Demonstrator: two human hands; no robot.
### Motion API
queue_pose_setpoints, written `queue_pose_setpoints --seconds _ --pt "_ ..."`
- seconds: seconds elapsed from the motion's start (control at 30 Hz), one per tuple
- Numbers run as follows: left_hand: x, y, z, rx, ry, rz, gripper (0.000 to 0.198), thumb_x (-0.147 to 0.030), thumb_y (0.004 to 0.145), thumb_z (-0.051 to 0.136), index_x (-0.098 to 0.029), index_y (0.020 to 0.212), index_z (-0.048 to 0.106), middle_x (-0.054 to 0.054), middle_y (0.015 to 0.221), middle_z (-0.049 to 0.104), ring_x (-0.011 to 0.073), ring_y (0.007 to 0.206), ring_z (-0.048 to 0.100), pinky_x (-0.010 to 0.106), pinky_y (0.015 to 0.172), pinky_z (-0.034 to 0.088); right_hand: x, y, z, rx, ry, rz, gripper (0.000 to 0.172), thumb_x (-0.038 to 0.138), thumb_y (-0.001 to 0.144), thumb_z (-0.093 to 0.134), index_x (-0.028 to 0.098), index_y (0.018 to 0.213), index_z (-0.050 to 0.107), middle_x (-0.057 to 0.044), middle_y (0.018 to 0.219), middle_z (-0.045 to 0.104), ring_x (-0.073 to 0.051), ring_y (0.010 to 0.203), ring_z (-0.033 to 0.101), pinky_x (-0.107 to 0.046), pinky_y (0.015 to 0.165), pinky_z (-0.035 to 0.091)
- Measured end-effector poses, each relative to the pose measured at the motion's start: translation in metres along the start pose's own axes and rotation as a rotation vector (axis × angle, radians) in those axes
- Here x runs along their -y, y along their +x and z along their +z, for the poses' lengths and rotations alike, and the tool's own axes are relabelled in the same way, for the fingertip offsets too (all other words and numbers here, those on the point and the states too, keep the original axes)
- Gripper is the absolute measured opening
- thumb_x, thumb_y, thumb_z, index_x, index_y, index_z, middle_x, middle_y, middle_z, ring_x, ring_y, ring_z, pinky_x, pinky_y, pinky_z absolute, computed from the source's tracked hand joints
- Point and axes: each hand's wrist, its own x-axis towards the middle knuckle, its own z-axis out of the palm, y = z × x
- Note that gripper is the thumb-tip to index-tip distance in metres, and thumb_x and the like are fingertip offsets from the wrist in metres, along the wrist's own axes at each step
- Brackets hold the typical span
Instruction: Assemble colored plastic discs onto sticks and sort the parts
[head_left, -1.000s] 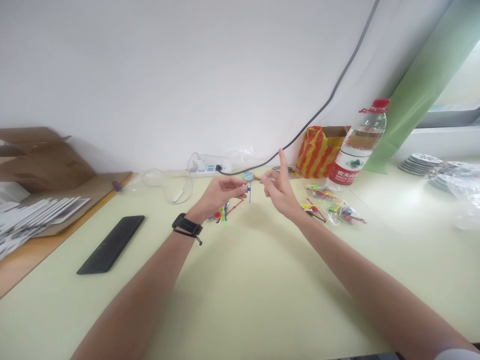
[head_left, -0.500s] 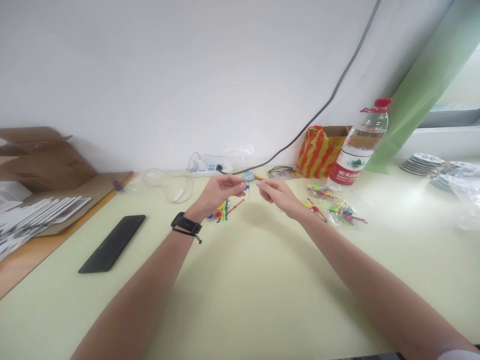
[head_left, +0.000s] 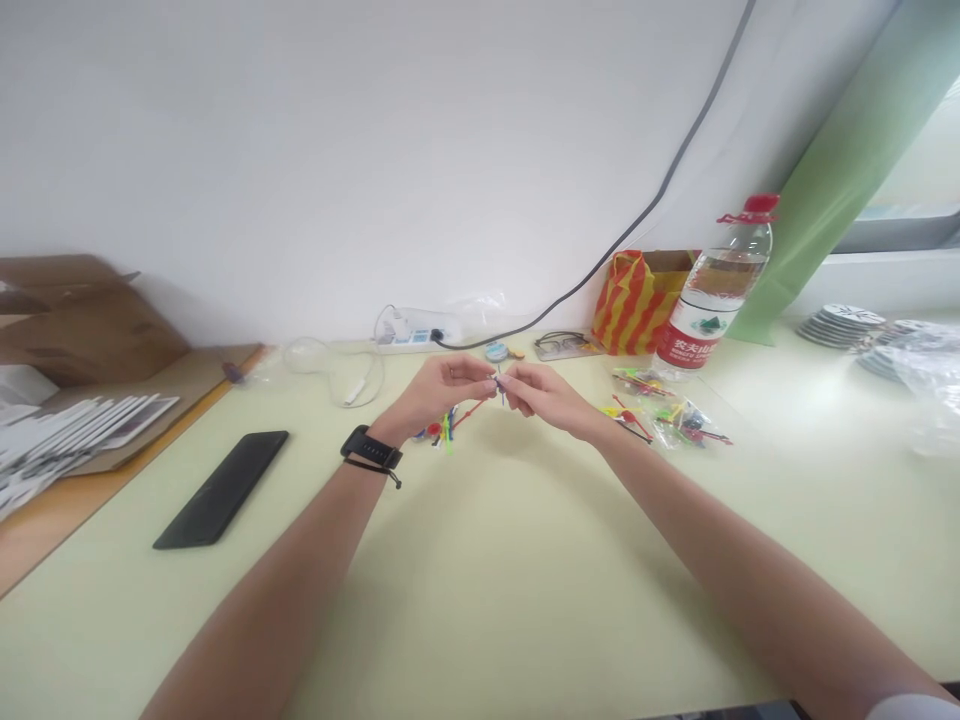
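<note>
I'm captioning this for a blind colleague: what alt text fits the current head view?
A person's left hand and right hand meet at a thin blue piece above a pale green table. Colourful plastic parts lie nearby; a red-capped water bottle stands at right.

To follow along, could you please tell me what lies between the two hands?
The head view shows a small blue piece between the left hand and the right hand.

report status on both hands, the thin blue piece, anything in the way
Left hand and right hand pinching thin blue piece. Piece roughly upright between hands. Loose colored parts near left hand, not blocking.
</note>
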Motion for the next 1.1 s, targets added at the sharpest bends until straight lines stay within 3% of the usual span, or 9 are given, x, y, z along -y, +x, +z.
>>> queue_pose_setpoints --seconds 0.13,0.27,0.43,0.57,0.67,0.77,0.93,1.1 --pt "0.0 -0.002 0.0 0.015 0.083 -0.016 0.047 -0.045 0.076 0.086 -0.021 0.113 0.072 0.011 0.107 0.078 0.0267 0.101 0.074 0.043 0.095 0.057 -0.001 0.0 -0.001 0.033 0.02 0.053 0.043 0.06 0.093 0.058 0.02 0.078 0.057 0.001 0.069 0.057 -0.011 0.059 0.048 -0.025 0.055 0.037" --pt "0.002 0.0 -0.012 -0.069 0.341 -0.048 0.062 -0.054 0.083 0.076 -0.028 0.136 0.06 0.01 0.115 0.076 0.0259 0.103 0.072 0.039 0.089 0.057 -0.005 0.001 -0.013 -0.046 -0.181 0.046 0.032 0.048 0.094 0.056 0.02 0.078 0.056 0.002 0.069 0.056 -0.013 0.061 0.048 -0.026 0.055 0.035" --pt "0.016 0.0 -0.052 -0.184 0.808 -0.055 0.054 -0.064 0.085 0.065 -0.025 0.121 0.067 0.012 0.12 0.07 0.0277 0.104 0.067 0.036 0.085 0.054 -0.015 -0.001 -0.045 -0.079 -0.639 0.099 0.021 0.033 0.085 0.061 0.021 0.068 0.054 -0.001 0.07 0.061 -0.016 0.065 0.052 -0.028 0.057 0.034" --pt "0.027 -0.007 -0.071 -0.195 1.065 -0.313 0.067 -0.072 0.084 0.057 -0.024 0.131 0.062 0.017 0.13 0.061 0.0327 0.102 0.068 0.043 0.09 0.05 -0.021 -0.007 -0.066 0.009 -0.966 0.34 0.017 0.029 0.083 0.061 0.021 0.069 0.056 -0.006 0.079 0.068 -0.019 0.067 0.056 -0.03 0.057 0.032" --pt "0.03 -0.01 -0.066 -0.123 1.124 -0.521 0.078 -0.077 0.081 0.054 -0.025 0.139 0.055 0.02 0.138 0.055 0.035 0.101 0.069 0.045 0.091 0.05 -0.023 -0.01 -0.076 0.067 -1.05 0.423 0.014 0.027 0.077 0.066 0.021 0.068 0.057 -0.008 0.079 0.069 -0.021 0.068 0.058 -0.031 0.057 0.032" --pt "0.03 -0.009 -0.052 -0.029 1.118 -0.572 0.076 -0.075 0.081 0.055 -0.024 0.137 0.055 0.02 0.14 0.054 0.0331 0.1 0.07 0.043 0.089 0.051 -0.022 -0.012 -0.083 0.114 -1.057 0.459 0.011 0.026 0.075 0.069 0.02 0.071 0.06 -0.007 0.082 0.069 -0.021 0.07 0.06 -0.03 0.058 0.033" --pt "0.03 -0.007 -0.036 0.071 1.083 -0.427 0.06 -0.06 0.08 0.064 -0.024 0.128 0.061 0.014 0.129 0.058 0.0293 0.099 0.068 0.038 0.086 0.053 -0.021 -0.016 -0.093 0.187 -1.025 0.483 0.009 0.026 0.074 0.07 0.022 0.079 0.065 -0.005 0.088 0.071 -0.018 0.071 0.062 -0.028 0.057 0.036" --pt "0.028 -0.005 -0.023 0.199 1.006 -0.222 0.053 -0.05 0.08 0.066 -0.028 0.128 0.064 0.009 0.116 0.063 0.0284 0.104 0.065 0.037 0.091 0.052 -0.016 -0.014 -0.09 0.146 -1.016 0.421 0.015 0.032 0.079 0.069 0.022 0.091 0.067 -0.006 0.099 0.071 -0.021 0.082 0.065 -0.028 0.064 0.042"
